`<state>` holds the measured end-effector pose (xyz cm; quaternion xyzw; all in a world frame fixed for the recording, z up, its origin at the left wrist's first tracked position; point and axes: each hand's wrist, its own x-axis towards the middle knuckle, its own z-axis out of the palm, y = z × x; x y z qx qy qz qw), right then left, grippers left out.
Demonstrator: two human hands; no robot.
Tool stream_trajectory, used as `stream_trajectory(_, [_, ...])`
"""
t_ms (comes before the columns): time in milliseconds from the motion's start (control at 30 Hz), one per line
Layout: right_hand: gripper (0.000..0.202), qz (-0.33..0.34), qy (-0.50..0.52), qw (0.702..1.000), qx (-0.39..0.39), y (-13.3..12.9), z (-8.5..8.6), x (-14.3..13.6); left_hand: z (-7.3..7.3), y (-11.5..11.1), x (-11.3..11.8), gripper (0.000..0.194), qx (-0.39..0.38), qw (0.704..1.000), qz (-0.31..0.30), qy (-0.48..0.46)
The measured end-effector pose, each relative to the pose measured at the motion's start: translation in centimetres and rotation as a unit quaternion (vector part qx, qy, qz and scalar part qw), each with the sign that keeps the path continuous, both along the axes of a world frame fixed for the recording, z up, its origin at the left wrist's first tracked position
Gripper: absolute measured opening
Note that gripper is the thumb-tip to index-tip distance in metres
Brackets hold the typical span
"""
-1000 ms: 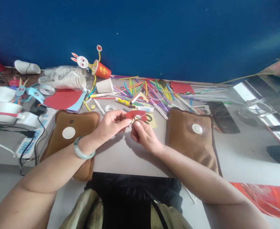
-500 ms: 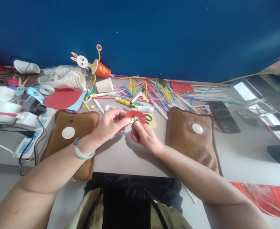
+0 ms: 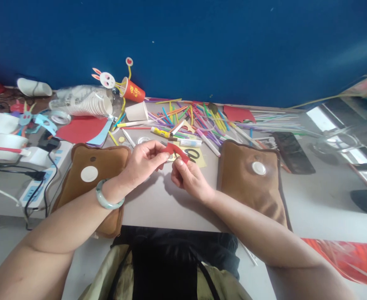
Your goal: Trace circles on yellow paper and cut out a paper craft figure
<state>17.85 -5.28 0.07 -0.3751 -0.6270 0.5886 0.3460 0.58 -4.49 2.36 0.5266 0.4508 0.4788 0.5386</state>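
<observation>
A small piece of red paper (image 3: 175, 148) is stretched between my two hands above the table. My left hand (image 3: 148, 159), with a pale bangle (image 3: 104, 198) on its wrist, pinches the paper's left end between thumb and fingers. The right end is pinched by my right hand (image 3: 188, 177), its thumb on top. Just behind the paper, black-handled scissors (image 3: 192, 155) lie on a yellow sheet (image 3: 202, 160); their blades are mostly hidden. Markers (image 3: 186, 142) and a tape roll (image 3: 143, 140) lie beyond my hands.
Brown cushioned pads lie left (image 3: 91, 166) and right (image 3: 248, 183) of my hands. Coloured pipe cleaners (image 3: 198, 116) cover the back by the blue wall. Stacked paper cups (image 3: 89, 106), an orange cup with a rabbit face (image 3: 135, 90), a power strip (image 3: 35, 189) and a phone (image 3: 292, 152) are around.
The red paper has tilted and narrowed between my fingers, uncovering more of the scissors' handles behind it. Both hands stay almost in the same place.
</observation>
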Motion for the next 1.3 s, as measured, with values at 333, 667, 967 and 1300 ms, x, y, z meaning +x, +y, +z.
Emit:
stream_trajectory(333, [0.059, 0.005, -0.005, 1.000, 0.010, -0.29, 0.04, -0.14, 0.19, 0.05, -0.15, 0.021, 0.027, 0.999, -0.036, 0.030])
stream_trajectory(667, [0.061, 0.026, -0.035, 0.999, 0.021, -0.07, 0.47, 0.09, 0.61, 0.02, -0.19, 0.019, 0.016, 0.998, -0.036, 0.058])
stream_trajectory(967, [0.061, 0.023, -0.027, 0.999, 0.014, 0.05, 0.37, 0.06, 0.23, 0.08, -0.12, 0.017, 0.005, 0.998, -0.052, 0.034])
stream_trajectory(1300, [0.059, 0.016, -0.008, 1.000, -0.002, 0.06, 0.07, 0.01, -0.09, 0.15, -0.16, 0.017, 0.008, 1.000, -0.023, 0.003])
